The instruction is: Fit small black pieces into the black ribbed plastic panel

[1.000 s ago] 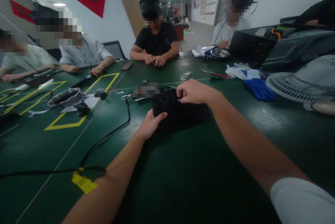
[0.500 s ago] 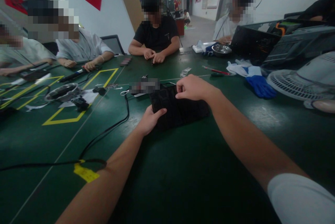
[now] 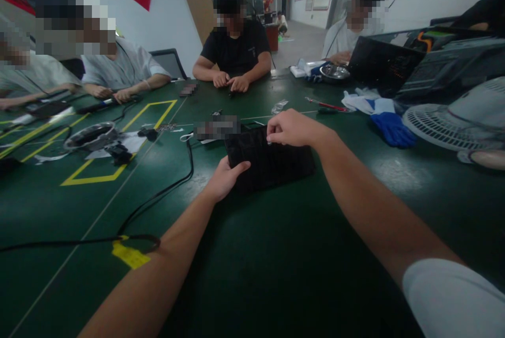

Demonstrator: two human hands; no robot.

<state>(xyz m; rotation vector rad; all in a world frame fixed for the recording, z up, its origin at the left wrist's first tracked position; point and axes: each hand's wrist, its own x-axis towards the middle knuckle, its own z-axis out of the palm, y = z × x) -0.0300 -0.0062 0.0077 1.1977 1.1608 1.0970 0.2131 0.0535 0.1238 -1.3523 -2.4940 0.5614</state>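
A flat black pouch-like piece (image 3: 272, 164), apparently fabric, lies on the green table in front of me. My left hand (image 3: 229, 176) grips its left edge, thumb on top and the other fingers hidden beneath. Over its far side, my right hand (image 3: 290, 128) is closed in a pinch. A tiny pale, shiny bit shows at those fingertips, too small to name. Just beyond the pouch, a partly blurred-out dark object (image 3: 216, 128) rests beside a white loop.
A black cable (image 3: 169, 188) with a yellow tag (image 3: 132, 255) runs by my left forearm. To the right are blue-and-white gloves (image 3: 392, 128), a white fan (image 3: 445, 122), a red-handled tool (image 3: 329, 106) and a metal bowl (image 3: 334, 72). Several people sit around the table.
My right hand has shifted slightly, and a small shiny bit now shows at its fingertips. The left hand keeps its hold. At the far left, a co-worker's hands have moved a little.
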